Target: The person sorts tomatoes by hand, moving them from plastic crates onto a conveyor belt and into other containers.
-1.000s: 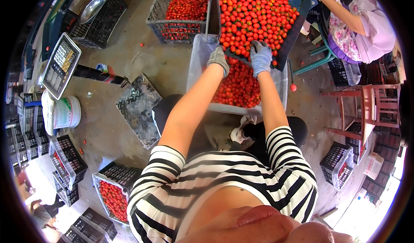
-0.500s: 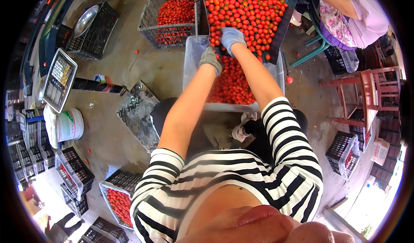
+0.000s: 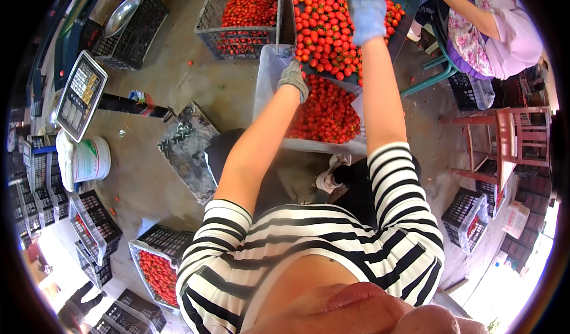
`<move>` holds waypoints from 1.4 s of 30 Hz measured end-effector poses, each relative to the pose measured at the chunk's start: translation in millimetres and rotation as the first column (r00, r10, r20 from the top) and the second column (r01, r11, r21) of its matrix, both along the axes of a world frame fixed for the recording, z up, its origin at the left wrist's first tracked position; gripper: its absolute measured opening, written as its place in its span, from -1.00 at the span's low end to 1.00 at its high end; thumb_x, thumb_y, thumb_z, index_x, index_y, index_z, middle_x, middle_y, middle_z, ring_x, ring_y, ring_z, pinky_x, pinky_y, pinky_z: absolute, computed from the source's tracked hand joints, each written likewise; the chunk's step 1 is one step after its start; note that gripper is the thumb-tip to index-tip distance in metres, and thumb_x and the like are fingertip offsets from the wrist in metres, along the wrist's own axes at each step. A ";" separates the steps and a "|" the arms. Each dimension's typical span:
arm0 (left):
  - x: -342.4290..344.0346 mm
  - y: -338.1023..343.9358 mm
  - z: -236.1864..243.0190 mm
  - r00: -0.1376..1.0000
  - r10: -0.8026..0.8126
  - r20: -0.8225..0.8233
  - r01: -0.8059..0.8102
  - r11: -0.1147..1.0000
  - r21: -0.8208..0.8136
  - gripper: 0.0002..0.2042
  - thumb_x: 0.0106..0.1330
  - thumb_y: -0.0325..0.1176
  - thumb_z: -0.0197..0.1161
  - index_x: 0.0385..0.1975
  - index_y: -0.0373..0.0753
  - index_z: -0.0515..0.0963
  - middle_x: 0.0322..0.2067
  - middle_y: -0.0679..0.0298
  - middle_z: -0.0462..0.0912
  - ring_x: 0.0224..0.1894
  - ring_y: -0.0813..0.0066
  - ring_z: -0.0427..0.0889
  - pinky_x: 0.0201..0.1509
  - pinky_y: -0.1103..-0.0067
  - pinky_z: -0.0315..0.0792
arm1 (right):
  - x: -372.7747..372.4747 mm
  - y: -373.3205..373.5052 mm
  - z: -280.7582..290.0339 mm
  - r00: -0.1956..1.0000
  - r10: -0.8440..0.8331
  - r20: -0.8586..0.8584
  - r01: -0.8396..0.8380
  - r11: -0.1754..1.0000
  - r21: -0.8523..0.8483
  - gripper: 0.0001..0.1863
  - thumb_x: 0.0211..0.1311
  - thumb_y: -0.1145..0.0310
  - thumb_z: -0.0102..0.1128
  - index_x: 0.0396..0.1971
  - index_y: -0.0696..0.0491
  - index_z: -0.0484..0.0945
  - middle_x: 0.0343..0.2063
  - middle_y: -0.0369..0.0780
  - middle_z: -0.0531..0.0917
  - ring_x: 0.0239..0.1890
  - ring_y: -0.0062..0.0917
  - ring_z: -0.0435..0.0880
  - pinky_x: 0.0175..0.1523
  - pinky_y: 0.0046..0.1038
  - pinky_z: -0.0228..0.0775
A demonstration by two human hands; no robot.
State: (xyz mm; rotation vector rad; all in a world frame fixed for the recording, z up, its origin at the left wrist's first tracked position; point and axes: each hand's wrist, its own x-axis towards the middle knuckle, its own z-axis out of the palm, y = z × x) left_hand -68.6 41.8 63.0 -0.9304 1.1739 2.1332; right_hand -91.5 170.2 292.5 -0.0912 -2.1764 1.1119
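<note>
The right hand point(image 3: 366, 13), in a blue fabric glove with greyish, worn fingers, reaches over the dark, flat tray point(image 3: 409, 8); its fingers look close together, but whether they grip anything cannot be told. The left hand point(image 3: 293, 81), in a grey knit glove, is bent at the tray's near left corner, its fingertips hidden, so its hold is unclear. Glossy, oval red tomatoes point(image 3: 320, 40) cover the tray. Below its near edge, a tub lined with translucent plastic point(image 3: 268, 91) holds smaller-looking tomatoes point(image 3: 326, 117). Left of the tray stands a latticed plastic crate point(image 3: 234, 48) of red fruit; right of it, a co-worker's lilac sleeve point(image 3: 516, 49).
</note>
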 end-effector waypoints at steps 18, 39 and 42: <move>2.2 11.1 -6.4 0.999 0.008 -0.050 0.010 0.936 0.353 -0.84 0.20 -0.17 0.09 -0.35 -0.07 0.48 -0.41 0.33 0.58 -0.44 0.49 0.47 -0.23 0.46 0.42 | 92.5 42.3 -175.9 0.862 -0.361 0.357 0.128 0.834 0.536 -0.49 0.07 0.09 0.13 0.03 0.00 0.43 0.02 0.00 0.43 0.04 -0.07 0.39 0.13 -0.21 0.24; 23.8 -18.4 -11.0 0.964 -0.182 -0.196 0.097 0.921 -0.378 -0.59 0.29 -0.06 -0.10 -0.08 -0.22 0.48 -0.16 0.20 0.56 -0.13 0.39 0.49 -0.02 0.43 0.29 | 109.4 -114.1 -77.7 0.571 0.634 0.522 -0.820 0.469 0.328 -0.77 0.09 0.37 0.00 -0.33 0.19 0.52 -0.39 -0.01 0.57 -0.32 -0.17 0.53 -0.18 -0.30 0.34; 29.7 -23.4 -11.9 0.968 -0.150 -0.202 0.067 0.927 -0.368 -0.59 0.29 -0.06 -0.10 -0.08 -0.21 0.48 -0.17 0.20 0.56 -0.13 0.40 0.49 -0.01 0.43 0.29 | 111.9 -122.2 -75.6 0.471 0.676 0.567 -0.881 0.330 0.340 -0.76 0.09 0.35 -0.03 -0.32 0.16 0.54 -0.41 -0.01 0.58 -0.33 -0.12 0.53 -0.21 -0.26 0.34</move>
